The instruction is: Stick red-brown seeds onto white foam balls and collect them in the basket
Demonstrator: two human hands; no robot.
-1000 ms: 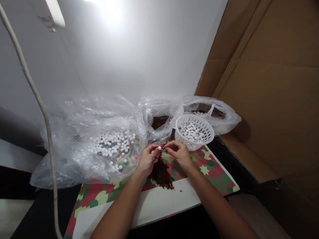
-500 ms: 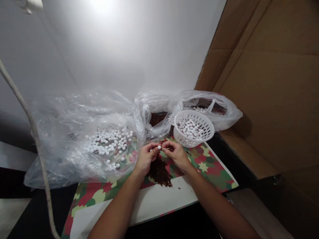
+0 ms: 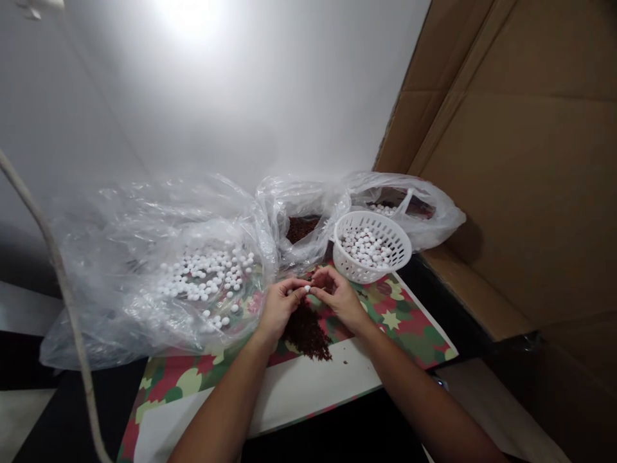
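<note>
My left hand (image 3: 281, 306) pinches a small white bead (image 3: 306, 289) between thumb and forefinger. My right hand (image 3: 338, 296) is closed in a pinch right beside it, fingertips meeting the same bead; what else it holds I cannot make out. Both hands hover over a pile of dark brown crumbly material (image 3: 307, 330) on a camouflage-patterned board (image 3: 409, 334). A white plastic basket (image 3: 399, 252) with several white beads stands just beyond my right hand.
A large clear plastic bag (image 3: 144, 257) full of white beads lies at the left. A smaller bag (image 3: 294, 206) of brown material and another bag (image 3: 434, 212) sit behind the basket. Cardboard (image 3: 520, 180) walls the right side. A cord (image 3: 58, 276) hangs at the left.
The camera has tilted a little, so everything sits slightly higher and further left. Both hands stay pinched together over the brown pile.
</note>
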